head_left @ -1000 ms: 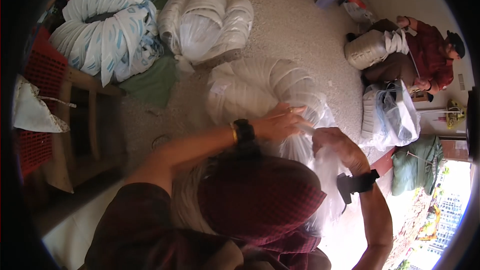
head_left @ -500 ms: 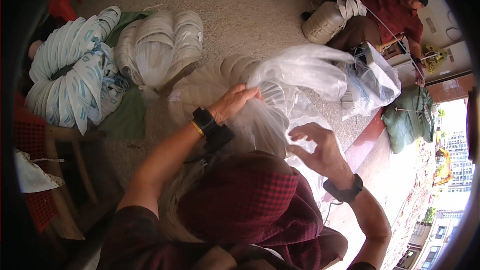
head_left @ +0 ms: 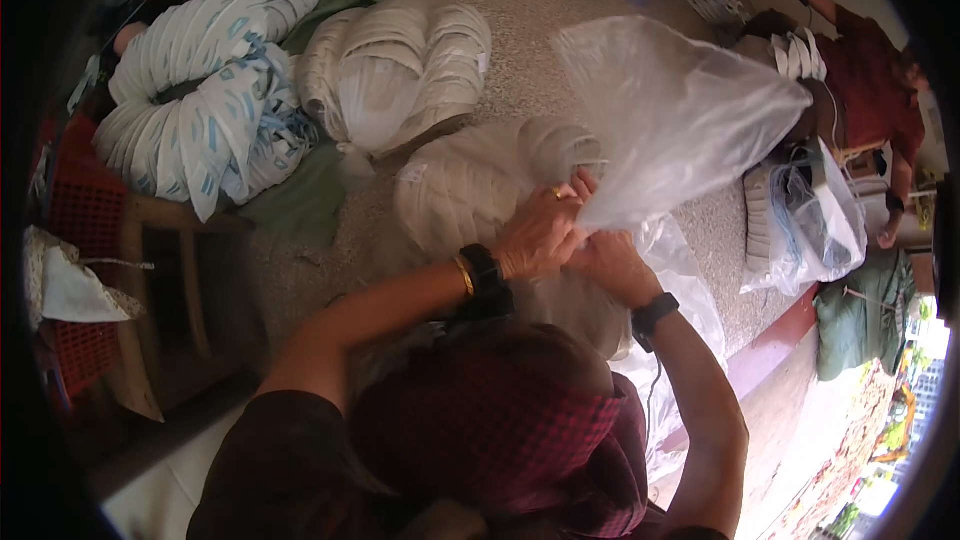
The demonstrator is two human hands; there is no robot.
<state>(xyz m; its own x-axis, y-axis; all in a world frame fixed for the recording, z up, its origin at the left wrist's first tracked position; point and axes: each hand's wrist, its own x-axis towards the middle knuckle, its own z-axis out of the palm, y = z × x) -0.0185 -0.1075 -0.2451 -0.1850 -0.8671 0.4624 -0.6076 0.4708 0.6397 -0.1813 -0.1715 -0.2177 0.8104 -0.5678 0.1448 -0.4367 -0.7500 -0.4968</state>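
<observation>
In front of me stands a clear plastic bag [head_left: 450, 195] filled with a coil of pale curved pieces. My left hand [head_left: 545, 230] is closed on the bag's gathered neck. Right beside it, my right hand [head_left: 612, 262] grips the same neck, its fingertips partly hidden. Above both hands the loose top of the bag [head_left: 680, 110] fans out toward the upper right. More clear plastic [head_left: 690, 340] hangs to the right of my right forearm.
Farther left lie a bagged coil [head_left: 400, 70] and an unbagged white-and-blue coil [head_left: 200, 100] on green cloth [head_left: 300, 205]. A wooden stool [head_left: 150, 300] and red crate [head_left: 85, 190] are left. A co-worker [head_left: 870, 90], another bag [head_left: 800, 215] and a green sack [head_left: 865, 320] are right.
My right hand has moved in from the right and closed on the bag's neck beside my left. The loose bag top has spread upward. The view has shifted, so surroundings appear farther right.
</observation>
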